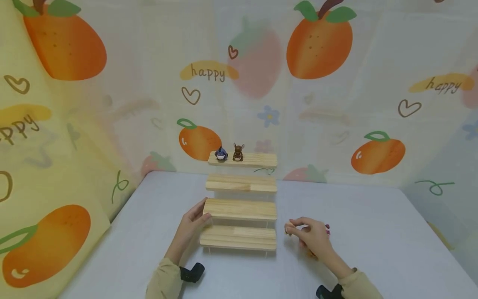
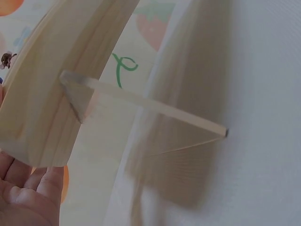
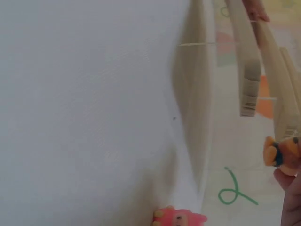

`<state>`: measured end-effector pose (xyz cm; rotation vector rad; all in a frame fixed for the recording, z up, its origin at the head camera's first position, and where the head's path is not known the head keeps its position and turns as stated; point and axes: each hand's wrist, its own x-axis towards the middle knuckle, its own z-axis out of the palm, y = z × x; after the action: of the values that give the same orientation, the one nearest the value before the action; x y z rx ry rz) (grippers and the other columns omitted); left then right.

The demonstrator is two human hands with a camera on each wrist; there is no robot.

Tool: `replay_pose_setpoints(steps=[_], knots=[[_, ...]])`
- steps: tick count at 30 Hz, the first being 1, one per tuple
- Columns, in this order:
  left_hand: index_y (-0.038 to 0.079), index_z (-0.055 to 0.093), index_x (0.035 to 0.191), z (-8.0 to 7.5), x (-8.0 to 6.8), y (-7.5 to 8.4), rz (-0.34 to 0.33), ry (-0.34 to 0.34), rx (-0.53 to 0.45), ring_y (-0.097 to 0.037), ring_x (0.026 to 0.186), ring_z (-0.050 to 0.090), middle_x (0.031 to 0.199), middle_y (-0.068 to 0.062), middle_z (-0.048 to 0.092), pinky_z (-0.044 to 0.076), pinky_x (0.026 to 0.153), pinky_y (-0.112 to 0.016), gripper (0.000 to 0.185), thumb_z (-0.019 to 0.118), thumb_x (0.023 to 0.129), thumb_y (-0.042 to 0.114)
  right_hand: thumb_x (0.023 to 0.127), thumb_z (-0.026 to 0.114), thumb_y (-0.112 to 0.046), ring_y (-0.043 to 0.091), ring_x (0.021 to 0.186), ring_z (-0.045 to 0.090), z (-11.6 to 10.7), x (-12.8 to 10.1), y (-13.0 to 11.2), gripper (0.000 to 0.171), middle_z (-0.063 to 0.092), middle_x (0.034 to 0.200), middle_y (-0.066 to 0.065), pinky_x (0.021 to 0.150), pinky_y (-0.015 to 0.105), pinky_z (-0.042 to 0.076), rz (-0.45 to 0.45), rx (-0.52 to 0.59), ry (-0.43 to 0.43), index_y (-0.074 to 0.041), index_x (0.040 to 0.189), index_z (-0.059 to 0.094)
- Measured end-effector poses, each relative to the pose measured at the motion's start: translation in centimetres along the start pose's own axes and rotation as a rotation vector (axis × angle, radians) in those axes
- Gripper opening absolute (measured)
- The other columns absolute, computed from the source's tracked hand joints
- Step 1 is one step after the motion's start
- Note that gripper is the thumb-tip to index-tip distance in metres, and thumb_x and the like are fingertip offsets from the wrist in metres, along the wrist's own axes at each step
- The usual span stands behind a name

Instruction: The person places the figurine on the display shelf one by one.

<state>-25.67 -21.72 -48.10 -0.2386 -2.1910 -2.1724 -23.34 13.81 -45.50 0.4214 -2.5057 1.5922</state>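
Head view: pale grey surface (image 1: pixel 373 232), fruit-print fabric walls (image 1: pixel 336 104); my left hand (image 1: pixel 194 220) lies relaxed against the stepped wooden shelf (image 1: pixel 240 209), my right hand (image 1: pixel 311 236) pinches a small orange figurine (image 3: pixel 277 153).

The right hand (image 3: pixel 292 197) is showing only at the lower right edge, and its fingertips are pinching a small orange figure (image 3: pixel 281 151) with a blue part. Behind it, the wooden steps (image 3: pixel 249 80) are running up the picture, blurred. A pink figure (image 3: pixel 179 218) is lying on the white table (image 3: pixel 84 113) at the bottom edge, near the steps.
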Motion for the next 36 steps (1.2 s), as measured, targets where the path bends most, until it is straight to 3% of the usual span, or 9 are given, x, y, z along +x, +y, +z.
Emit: replay_pose_setpoints(steps=[4,6,10,13,17,23,28,36], knots=[[0.004,0.034,0.136,0.0,0.0,0.0,0.007,0.001,-0.012,-0.021,0.124,0.034,0.138,-0.009,0.034,0.029,0.097,-0.022,0.062,0.063,0.084,0.020,0.078,0.067,-0.003,0.025,0.028,0.039,-0.1,0.3,-0.6,0.023,0.051,0.043,0.012,0.028,0.028,0.036,0.003,0.146,0.035,0.007,0.099,0.064],[0.003,0.034,0.136,0.0,0.0,0.1,0.013,0.006,-0.015,-0.022,0.124,0.034,0.139,-0.011,0.033,0.029,0.097,-0.021,0.062,0.064,0.084,0.019,0.079,0.066,-0.004,0.028,0.028,0.037,-0.1,0.4,-0.8,0.025,0.047,0.041,0.013,0.027,0.031,0.036,-0.011,0.194,0.050,0.006,0.102,0.063],[0.003,0.034,0.136,0.0,-0.1,0.1,0.017,0.019,-0.017,-0.022,0.124,0.034,0.139,-0.010,0.033,0.030,0.097,-0.021,0.062,0.064,0.084,0.019,0.080,0.066,-0.008,0.017,0.029,0.032,0.2,1.0,-1.4,0.026,0.045,0.042,0.009,0.025,0.029,0.031,-0.047,0.275,0.093,0.000,0.105,0.065],[0.003,0.034,0.136,-0.1,-0.2,0.1,0.016,0.014,-0.021,-0.022,0.123,0.034,0.139,-0.010,0.033,0.030,0.097,-0.022,0.060,0.062,0.085,0.016,0.082,0.065,-0.007,0.010,0.033,0.033,0.3,1.6,-1.9,0.026,0.055,0.053,0.003,0.026,0.030,0.027,-0.097,0.304,0.120,0.000,0.107,0.064],[0.002,0.033,0.137,-0.1,-0.2,0.4,0.016,-0.007,-0.010,-0.024,0.123,0.034,0.139,-0.012,0.033,0.029,0.098,-0.026,0.057,0.060,0.087,0.013,0.085,0.061,-0.007,0.010,0.036,0.038,0.1,2.6,-2.9,0.028,0.062,0.069,0.002,0.030,0.029,0.031,-0.108,0.310,0.141,0.004,0.111,0.061],[-0.002,0.029,0.137,0.3,-0.8,2.0,-0.003,-0.030,0.015,-0.028,0.124,0.032,0.139,-0.016,0.030,0.028,0.099,-0.030,0.056,0.056,0.089,0.010,0.086,0.059,-0.007,0.012,0.037,0.042,-0.4,4.5,-4.9,0.031,0.059,0.064,0.005,0.036,0.023,0.040,-0.063,0.305,0.144,0.006,0.115,0.057],[-0.003,0.029,0.137,0.6,-1.3,3.0,-0.023,-0.021,0.026,-0.028,0.125,0.032,0.139,-0.017,0.029,0.029,0.098,-0.027,0.056,0.056,0.089,0.009,0.087,0.058,-0.006,0.010,0.039,0.044,-0.3,5.9,-6.6,0.030,0.063,0.076,0.002,0.038,0.020,0.041,-0.072,0.340,0.144,0.007,0.114,0.056],[-0.003,0.030,0.137,0.6,-1.0,3.2,-0.011,-0.023,0.060,-0.028,0.124,0.032,0.139,-0.016,0.029,0.029,0.098,-0.028,0.056,0.056,0.089,0.012,0.088,0.057,-0.007,0.007,0.039,0.043,0.4,8.2,-7.9,0.033,0.061,0.083,-0.003,0.037,0.017,0.037,-0.098,0.394,0.132,0.006,0.118,0.054]])
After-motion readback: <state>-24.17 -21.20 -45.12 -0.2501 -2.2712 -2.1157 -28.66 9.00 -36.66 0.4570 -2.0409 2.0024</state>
